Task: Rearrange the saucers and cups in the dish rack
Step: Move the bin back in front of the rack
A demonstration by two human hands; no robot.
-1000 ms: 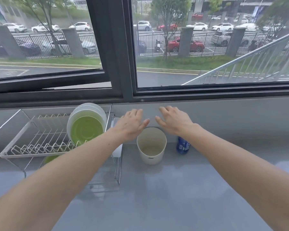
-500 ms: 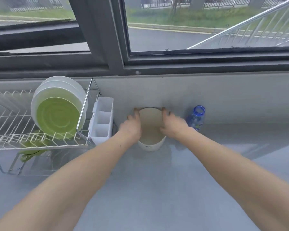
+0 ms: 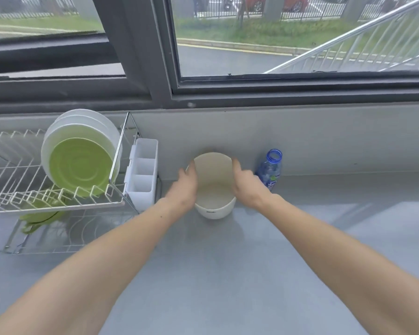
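My left hand (image 3: pixel 185 187) and right hand (image 3: pixel 246 183) clasped opposite sides of the white tub (image 3: pixel 214 209) mid-frame, probably to lift it level.

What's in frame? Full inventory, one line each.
dish rack: 1, white wire, two tiers, counter left
white saucers: several, exact count unclear, upright in upper tier
green saucer: 1, upright in front of them
green cups: count unclear, lower tier, partly hidden
cutlery holder: 1, white, on the rack's right end
tub: 1, cream, counter by the wall
bottle: 1, blue, uncapped, right of tub
counter: 1, grey
window: dark frame, behind
left grip: bare hand, holds tub's left side
right grip: bare hand, holds tub's right side
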